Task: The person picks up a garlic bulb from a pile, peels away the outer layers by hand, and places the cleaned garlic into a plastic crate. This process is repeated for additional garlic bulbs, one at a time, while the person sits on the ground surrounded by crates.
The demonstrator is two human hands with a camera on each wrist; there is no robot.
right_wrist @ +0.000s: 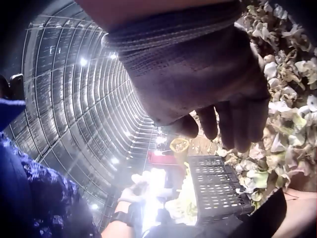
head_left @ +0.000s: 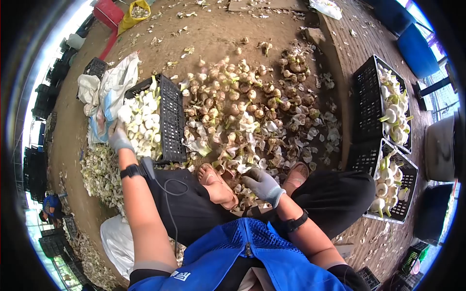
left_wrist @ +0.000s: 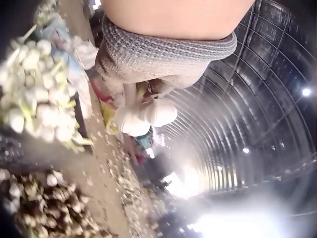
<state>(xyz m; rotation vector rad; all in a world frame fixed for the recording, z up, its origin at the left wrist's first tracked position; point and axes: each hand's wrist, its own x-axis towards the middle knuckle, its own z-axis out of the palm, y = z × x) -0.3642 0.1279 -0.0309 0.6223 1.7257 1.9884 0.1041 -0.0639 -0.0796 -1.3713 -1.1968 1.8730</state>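
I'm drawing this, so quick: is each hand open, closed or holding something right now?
Left hand: closed around white garlic bulbs.
Right hand: open, fingers hanging loose, with nothing seen in it.

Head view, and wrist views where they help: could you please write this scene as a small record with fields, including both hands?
left hand: gloved, its grip on held bulbs
right hand: gloved, fingers loose, no bulb visible in it
near crate: black, filled with white garlic
ground ahead: brownish garlic, with loose peels around it
far side: two black crates at the picture's right, both holding garlic
cloth: white and blue sack, beside the near crate
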